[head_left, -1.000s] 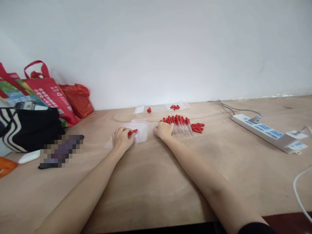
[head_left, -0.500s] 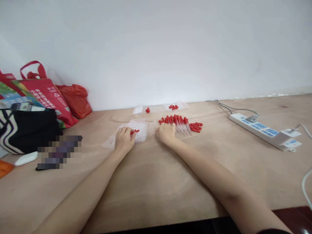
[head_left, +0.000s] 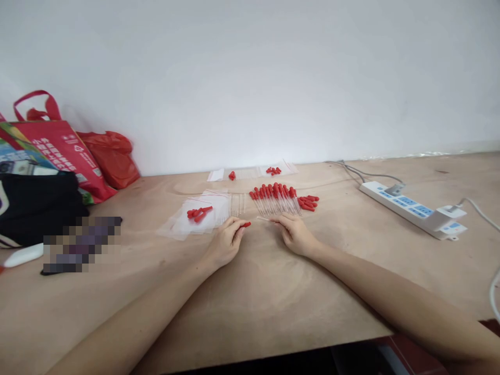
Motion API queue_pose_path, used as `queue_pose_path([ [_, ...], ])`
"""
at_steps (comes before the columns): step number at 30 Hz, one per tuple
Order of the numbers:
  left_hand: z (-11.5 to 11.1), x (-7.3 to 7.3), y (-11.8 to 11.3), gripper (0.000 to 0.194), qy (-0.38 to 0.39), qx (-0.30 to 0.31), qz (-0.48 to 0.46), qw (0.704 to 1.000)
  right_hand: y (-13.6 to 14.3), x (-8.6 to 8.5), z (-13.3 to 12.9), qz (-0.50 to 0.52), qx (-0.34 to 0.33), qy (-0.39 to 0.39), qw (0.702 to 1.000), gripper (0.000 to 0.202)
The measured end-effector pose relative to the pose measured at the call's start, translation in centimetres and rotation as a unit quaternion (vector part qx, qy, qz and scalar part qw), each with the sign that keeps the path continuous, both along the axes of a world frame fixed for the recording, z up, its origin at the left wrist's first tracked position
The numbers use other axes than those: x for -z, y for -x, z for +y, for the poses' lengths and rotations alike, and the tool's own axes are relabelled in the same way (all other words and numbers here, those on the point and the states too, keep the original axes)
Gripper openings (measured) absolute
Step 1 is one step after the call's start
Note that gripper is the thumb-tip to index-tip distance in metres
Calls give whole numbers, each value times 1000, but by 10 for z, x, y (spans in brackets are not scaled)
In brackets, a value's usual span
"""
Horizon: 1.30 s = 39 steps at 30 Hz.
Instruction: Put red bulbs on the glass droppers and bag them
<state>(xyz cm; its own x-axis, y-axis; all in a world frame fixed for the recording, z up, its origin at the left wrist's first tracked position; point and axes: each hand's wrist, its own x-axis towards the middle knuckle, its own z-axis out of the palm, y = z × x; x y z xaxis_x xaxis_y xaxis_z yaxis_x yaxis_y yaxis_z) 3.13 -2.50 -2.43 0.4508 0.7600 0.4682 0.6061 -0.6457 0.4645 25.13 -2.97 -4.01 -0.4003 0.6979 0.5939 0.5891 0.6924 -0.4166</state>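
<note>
A small, soft-looking red bulb (head_left: 246, 225) sits low in the left hand (head_left: 225, 242), one end showing, aimed toward 3 o'clock. Just beside it, at 3 o'clock, a thin, clear tube (head_left: 263, 218) lies nearly level in the right hand (head_left: 299, 237), its bare tip pointing toward 9 o'clock. The two are apart; the tube's far end is hidden.

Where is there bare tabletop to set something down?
Bare tabletop lies between the left forearm and right forearm, and between the right forearm and the power strip. It's crowded beyond the left hand and right hand: clear bags, thin tubes, red-topped droppers and loose red bulbs.
</note>
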Motion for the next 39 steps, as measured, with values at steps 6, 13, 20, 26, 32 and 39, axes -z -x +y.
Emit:
queue_pose_path([
  [6,-2,-2,0,20,-1,7,-12,1000,11,-1,-1,-41,1,7,999,26],
  [13,0,1,0,17,-1,5,-8,1000,11,0,-2,-63,1,9,998,23],
  [20,-2,1,1,17,-61,38,12,997,7,3,1,-62,-19,-8,998,21],
  [26,-5,-2,0,20,-120,67,79,987,1,0,4,-115,-31,-48,992,30],
  [32,-7,-5,-1,20,-155,64,124,978,5,-7,-4,-146,-15,-91,985,29],
  [39,-9,-7,-4,20,-146,65,145,976,15,-8,-13,-143,-10,-65,988,21],
])
